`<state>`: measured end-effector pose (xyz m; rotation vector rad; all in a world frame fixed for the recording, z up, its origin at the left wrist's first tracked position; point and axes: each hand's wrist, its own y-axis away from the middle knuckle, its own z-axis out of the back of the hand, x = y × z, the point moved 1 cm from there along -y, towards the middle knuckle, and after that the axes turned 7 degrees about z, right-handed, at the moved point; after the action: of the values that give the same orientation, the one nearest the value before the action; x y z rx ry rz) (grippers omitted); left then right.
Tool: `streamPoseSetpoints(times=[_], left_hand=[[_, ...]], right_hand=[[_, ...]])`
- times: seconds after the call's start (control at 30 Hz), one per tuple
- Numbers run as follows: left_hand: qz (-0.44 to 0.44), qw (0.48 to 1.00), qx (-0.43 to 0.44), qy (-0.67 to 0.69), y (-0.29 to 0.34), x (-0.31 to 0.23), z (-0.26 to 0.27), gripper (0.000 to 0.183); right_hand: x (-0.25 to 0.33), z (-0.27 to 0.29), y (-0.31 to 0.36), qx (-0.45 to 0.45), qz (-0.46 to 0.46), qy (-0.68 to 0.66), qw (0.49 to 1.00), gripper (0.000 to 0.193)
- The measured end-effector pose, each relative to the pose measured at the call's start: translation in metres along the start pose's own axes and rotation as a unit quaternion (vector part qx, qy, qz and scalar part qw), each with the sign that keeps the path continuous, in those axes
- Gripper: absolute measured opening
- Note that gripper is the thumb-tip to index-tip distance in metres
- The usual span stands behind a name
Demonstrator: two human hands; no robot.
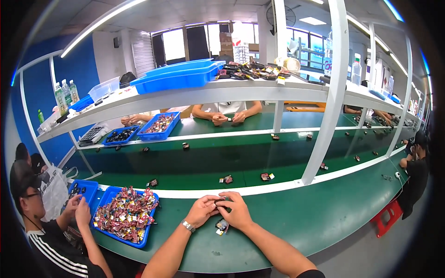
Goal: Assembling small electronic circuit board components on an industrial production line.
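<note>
My left hand point(200, 212) and my right hand point(237, 212) meet above the near edge zone of the green worktable point(296, 222). Both hands are closed at the fingertips on one small dark part point(220, 202), which is held between them, just on the near side of the white rail point(252, 190). My fingers cover much of the part, so its full shape cannot be told. A metal wristband point(188, 225) is fitted on my left wrist.

A small tagged assembly point(222, 226) lies on the worktable between my forearms, just on the near side of my right hand. To the left of my left hand stands a blue bin point(147, 233), heaped with small red and dark pieces bearing white and yellow tags.

Farther left, a seated co-worker's hands point(79, 209) are raised together near a smaller blue tray point(93, 186); what they hold cannot be told. Beyond the rail runs a dark green belt point(208, 162) carrying spaced small assemblies, one of them a tagged unit point(266, 177) to the right of my hands. Above the belt, a white shelf point(208, 91) supports stacked blue trays point(171, 81) and, to their right, a pile of dark parts point(255, 71).
</note>
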<state>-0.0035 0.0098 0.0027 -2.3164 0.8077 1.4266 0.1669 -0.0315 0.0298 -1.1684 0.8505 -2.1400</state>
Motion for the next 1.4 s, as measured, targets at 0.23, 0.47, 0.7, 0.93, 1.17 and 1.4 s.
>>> streamPoseSetpoints(times=[0.23,0.47,0.7,0.93,1.17,1.4], left_hand=[[-0.022,1.0,0.004,0.008,-0.002,0.002,0.002,0.028],[-0.017,1.0,0.006,0.015,-0.002,0.004,0.004,0.028],[-0.031,0.999,-0.008,0.002,-0.001,0.006,0.006,0.029],[-0.03,0.999,-0.009,0.023,-0.003,0.005,0.002,0.03],[-0.027,0.999,-0.022,0.005,-0.003,0.006,0.003,0.03],[-0.021,0.999,-0.039,-0.008,-0.001,0.002,-0.003,0.029]], right_hand=[[0.004,0.001,-0.005,-0.004,0.036,0.011,0.999,0.015],[0.0,-0.003,0.001,-0.016,0.008,0.025,1.0,0.016],[0.0,-0.006,0.002,-0.014,-0.008,-0.006,1.0,0.017],[-0.001,-0.003,0.0,0.004,-0.007,0.036,0.999,0.017],[-0.002,-0.003,-0.001,-0.005,-0.012,0.006,1.0,0.012],[-0.004,-0.003,0.0,0.0,-0.012,0.007,1.0,0.011]])
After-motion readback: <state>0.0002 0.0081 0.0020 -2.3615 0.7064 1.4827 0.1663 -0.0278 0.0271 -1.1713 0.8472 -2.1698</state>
